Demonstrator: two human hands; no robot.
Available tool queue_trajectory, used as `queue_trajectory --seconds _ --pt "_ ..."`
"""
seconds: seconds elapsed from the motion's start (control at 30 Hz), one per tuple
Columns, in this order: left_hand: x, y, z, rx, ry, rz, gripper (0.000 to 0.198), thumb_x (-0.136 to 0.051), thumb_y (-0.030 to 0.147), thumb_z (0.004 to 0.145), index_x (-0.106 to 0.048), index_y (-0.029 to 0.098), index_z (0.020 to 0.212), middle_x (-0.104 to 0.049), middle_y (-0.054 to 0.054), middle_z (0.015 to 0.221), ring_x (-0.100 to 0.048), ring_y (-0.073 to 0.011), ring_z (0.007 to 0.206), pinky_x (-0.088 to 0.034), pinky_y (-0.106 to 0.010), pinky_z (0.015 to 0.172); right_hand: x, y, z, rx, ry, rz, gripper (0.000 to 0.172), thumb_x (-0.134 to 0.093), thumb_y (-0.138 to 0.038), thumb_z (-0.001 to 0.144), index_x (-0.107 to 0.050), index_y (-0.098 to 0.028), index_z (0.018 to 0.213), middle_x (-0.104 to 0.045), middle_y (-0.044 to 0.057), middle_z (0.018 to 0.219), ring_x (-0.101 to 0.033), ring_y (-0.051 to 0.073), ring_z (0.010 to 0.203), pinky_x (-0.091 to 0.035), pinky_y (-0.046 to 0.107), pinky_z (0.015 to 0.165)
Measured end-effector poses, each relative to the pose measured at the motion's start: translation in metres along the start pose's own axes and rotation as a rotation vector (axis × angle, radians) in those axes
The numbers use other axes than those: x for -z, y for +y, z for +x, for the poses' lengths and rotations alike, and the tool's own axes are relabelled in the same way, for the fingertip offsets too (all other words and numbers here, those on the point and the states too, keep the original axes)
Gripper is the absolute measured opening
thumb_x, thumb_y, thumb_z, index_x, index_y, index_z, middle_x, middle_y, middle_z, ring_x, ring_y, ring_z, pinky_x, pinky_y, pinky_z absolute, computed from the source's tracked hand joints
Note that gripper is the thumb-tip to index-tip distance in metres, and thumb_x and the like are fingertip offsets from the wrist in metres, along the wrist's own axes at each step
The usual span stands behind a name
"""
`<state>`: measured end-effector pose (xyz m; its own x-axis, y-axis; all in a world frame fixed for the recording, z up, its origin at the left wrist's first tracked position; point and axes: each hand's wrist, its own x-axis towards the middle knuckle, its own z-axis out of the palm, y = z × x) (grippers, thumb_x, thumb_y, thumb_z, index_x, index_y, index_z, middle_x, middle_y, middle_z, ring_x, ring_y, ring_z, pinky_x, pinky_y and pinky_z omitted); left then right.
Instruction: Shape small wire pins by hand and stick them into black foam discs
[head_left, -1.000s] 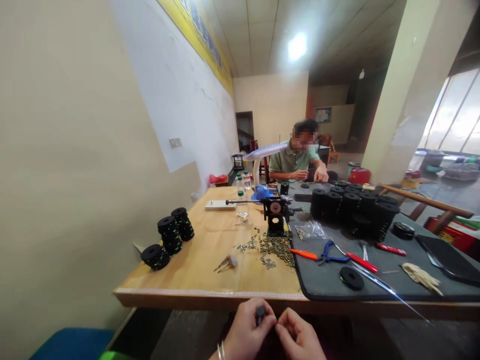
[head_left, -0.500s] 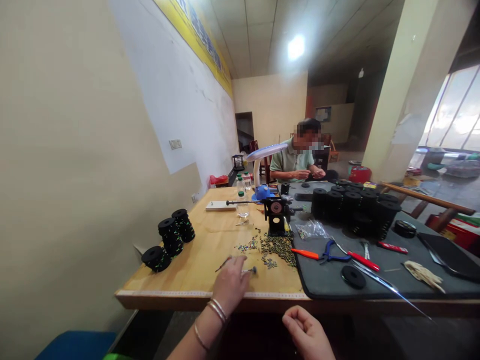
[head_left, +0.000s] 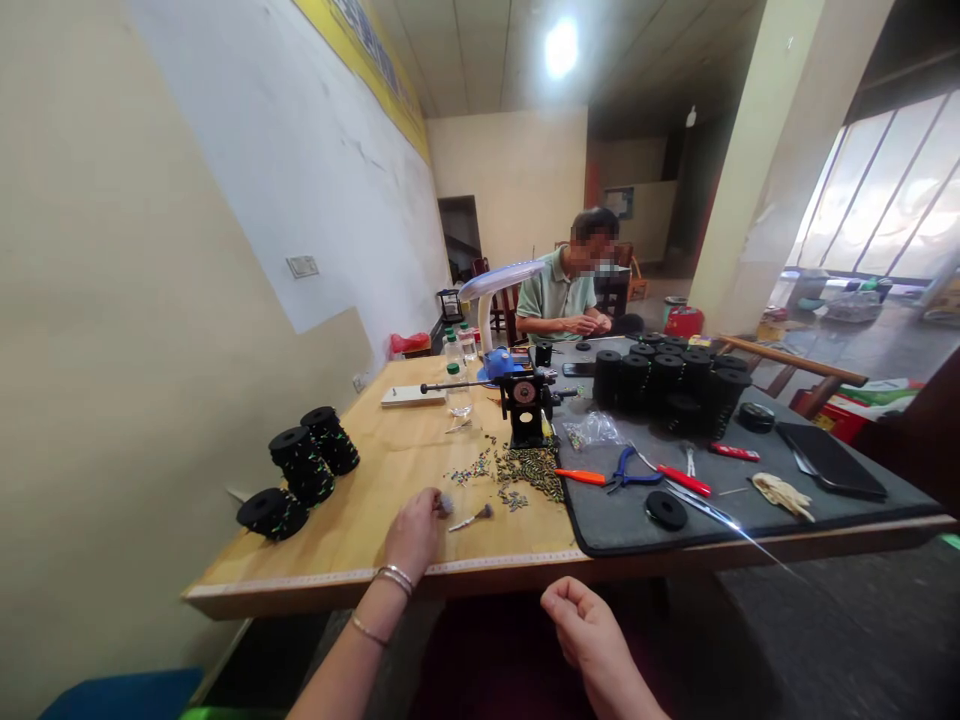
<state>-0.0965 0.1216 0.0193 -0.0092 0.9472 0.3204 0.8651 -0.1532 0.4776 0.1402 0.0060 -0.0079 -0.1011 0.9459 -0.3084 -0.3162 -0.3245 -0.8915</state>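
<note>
My left hand [head_left: 414, 532] is over the front of the wooden table, its fingers closed around a small tool with a grey, rounded end [head_left: 445, 505]; the rest of that tool is hidden by the hand. Just to its right lies a thin silver tool with a dark knob [head_left: 471, 517]. In front of the table edge is my right hand [head_left: 581, 620], thumb and fingers pinched together. Whatever it may hold is too small or hidden to make out. Small dark and coloured pieces [head_left: 529, 470] are heaped beyond both hands.
Black spools [head_left: 291, 467] stand at the left, more spools [head_left: 666, 380] on the grey mat [head_left: 622, 525]. A black clamp-like device [head_left: 526, 410] and a lamp [head_left: 499, 280] rise mid-table. Pliers [head_left: 630, 470] and tweezers [head_left: 705, 508] lie right. A person [head_left: 566, 290] sits opposite.
My left hand has drawn back left from the knobbed tool and now has a grey-ended tool at its fingertips. My right hand stays pinched. The view has shifted a little.
</note>
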Motion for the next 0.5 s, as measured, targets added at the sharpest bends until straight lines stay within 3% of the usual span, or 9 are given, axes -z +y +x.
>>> queue_trajectory --seconds 0.1,0.17,0.23,0.33,0.5 --pt "0.008 0.004 -0.003 0.011 0.094 -0.086 0.021 -0.039 0.016 0.083 -0.054 0.014 0.098 -0.062 -0.012 0.098 -0.058 -0.0224 0.093 -0.043 -0.035 0.085 0.0 -0.001 -0.002 0.0 0.008 0.015 0.058 -0.07 -0.063 0.053 -0.04 -0.017 0.07 -0.021 -0.012 0.044 -0.014 -0.001 0.038 -0.005 0.015 0.04" --pt "0.015 0.012 -0.011 0.013 0.115 -0.205 0.023 -0.04 0.025 0.085 -0.052 0.014 0.102 -0.062 -0.011 0.099 -0.059 -0.0203 0.09 -0.046 -0.032 0.081 0.0 -0.001 -0.003 0.005 0.01 0.028 0.058 -0.071 -0.062 0.053 -0.04 -0.017 0.071 -0.022 -0.012 0.044 -0.014 -0.001 0.038 -0.006 0.015 0.04" --pt "0.019 0.024 -0.023 0.033 0.044 -0.457 0.026 -0.046 0.035 0.084 -0.052 0.014 0.099 -0.063 -0.008 0.092 -0.06 -0.0173 0.077 -0.048 -0.026 0.066 -0.001 0.0 -0.003 0.007 0.003 0.04 0.058 -0.071 -0.062 0.054 -0.041 -0.017 0.072 -0.021 -0.012 0.044 -0.014 0.0 0.038 -0.006 0.015 0.04" --pt "0.018 0.039 -0.043 0.115 -0.12 -0.822 0.033 -0.058 0.043 0.075 -0.054 0.014 0.091 -0.061 -0.003 0.077 -0.054 -0.0128 0.061 -0.041 -0.021 0.051 -0.002 0.0 -0.003 0.016 -0.013 0.049 0.056 -0.071 -0.061 0.055 -0.041 -0.017 0.073 -0.021 -0.013 0.043 -0.014 0.0 0.038 -0.006 0.015 0.039" --pt "0.005 0.043 -0.052 0.217 -0.081 -0.94 0.038 -0.065 0.047 0.067 -0.054 0.014 0.081 -0.055 0.002 0.062 -0.046 -0.0091 0.049 -0.038 -0.021 0.049 -0.001 0.0 -0.003 0.03 -0.016 0.049 0.055 -0.07 -0.06 0.057 -0.041 -0.016 0.073 -0.021 -0.012 0.044 -0.015 0.0 0.038 -0.007 0.015 0.039"
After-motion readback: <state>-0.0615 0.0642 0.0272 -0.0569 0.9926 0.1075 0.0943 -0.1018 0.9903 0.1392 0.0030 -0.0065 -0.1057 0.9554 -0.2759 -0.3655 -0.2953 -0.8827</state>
